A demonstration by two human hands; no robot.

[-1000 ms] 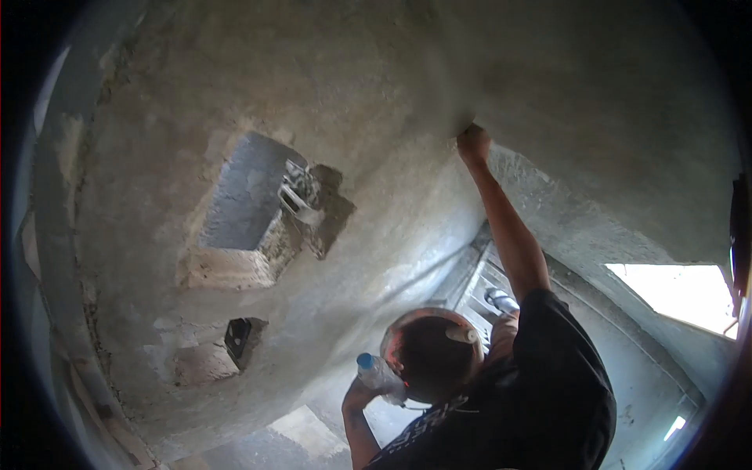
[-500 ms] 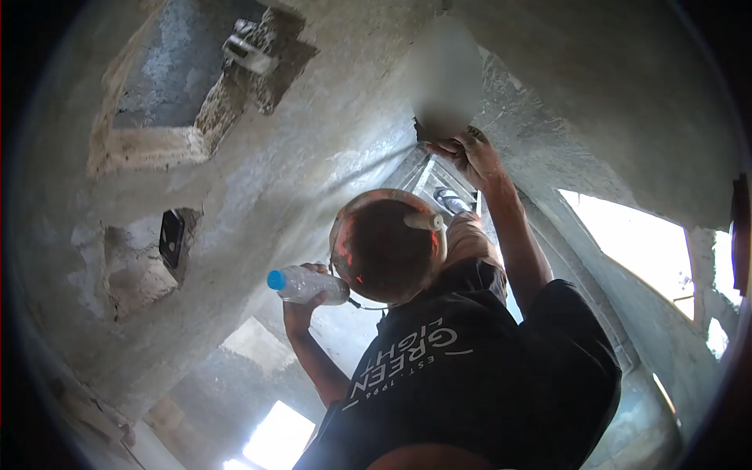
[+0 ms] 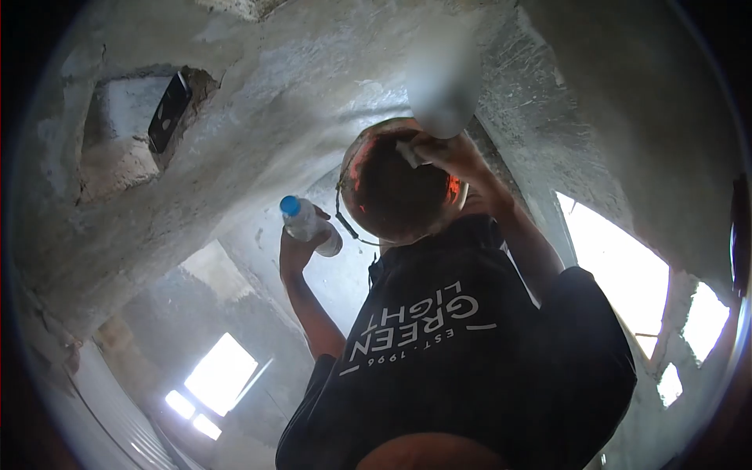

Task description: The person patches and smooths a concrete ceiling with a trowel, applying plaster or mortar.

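My left hand (image 3: 301, 244) is wrapped round a clear plastic bottle (image 3: 313, 223) with a blue cap, held tilted in the air. A round bucket (image 3: 384, 192) is in front of my waist; its inside is dark with orange-red patches, and its handle (image 3: 345, 219) hangs on the left side. Over the bucket's right side, my right hand (image 3: 446, 154) is closed on a small pale piece (image 3: 409, 154) whose kind I cannot make out. A blurred grey oval (image 3: 442, 86) covers the area just beyond my right hand.
Rough plastered walls rise close on both sides. In the left wall, a recess (image 3: 117, 141) holds a dark phone-like object (image 3: 170, 112). Bright openings (image 3: 619, 262) break the wall at right, and a lit window (image 3: 222, 374) shows lower left. White corrugated sheeting (image 3: 125, 415) lies at bottom left.
My right hand has come back from the far corner to the bucket and taken hold of the pale piece there. The bottle has turned more upright. The view has shifted.
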